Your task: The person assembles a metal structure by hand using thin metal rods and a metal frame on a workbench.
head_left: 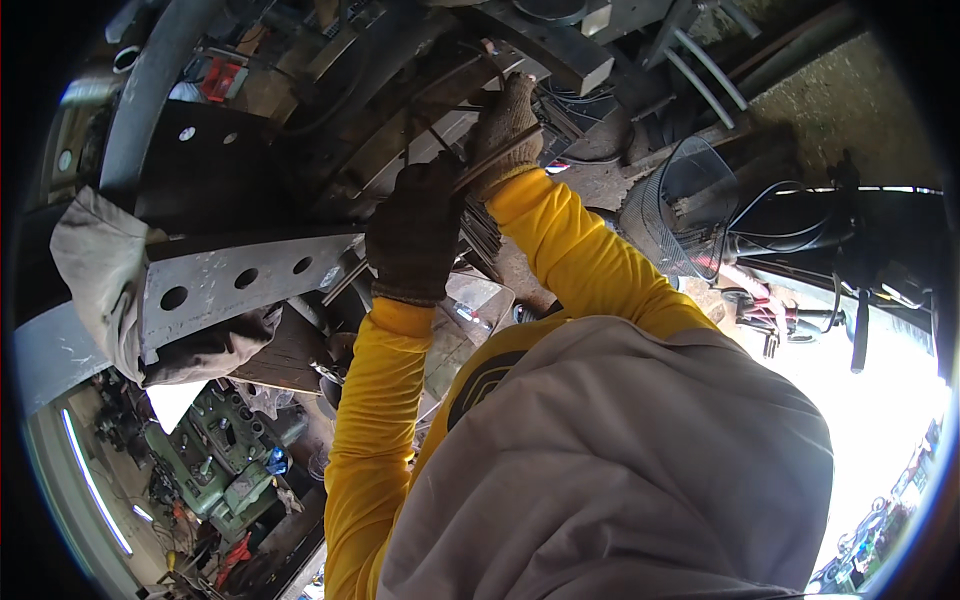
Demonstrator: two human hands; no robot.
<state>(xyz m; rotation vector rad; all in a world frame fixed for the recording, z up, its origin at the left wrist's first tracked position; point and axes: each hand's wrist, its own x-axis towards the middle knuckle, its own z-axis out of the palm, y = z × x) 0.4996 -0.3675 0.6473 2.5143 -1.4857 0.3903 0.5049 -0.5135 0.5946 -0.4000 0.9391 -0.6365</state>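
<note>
My left hand (412, 232), in a dark glove, is closed around a thin metal rod (500, 155). The rod slants from lower left to upper right, crossing in front of the other wrist. Just beyond it is my right hand (507, 130), in a beige knit glove. Its fingers are curled at the far side, by thin dark rods; what they hold is hidden. Below and between the hands lies a bundle of dark thin bars (482, 245).
A grey steel beam with round holes (210, 292) stands at left, a grey cloth (100, 270) draped over it. A thick steel bar (560, 58) juts in beyond my hands. A wire-mesh basket (655, 222) is at right, a green machine (205, 460) at lower left.
</note>
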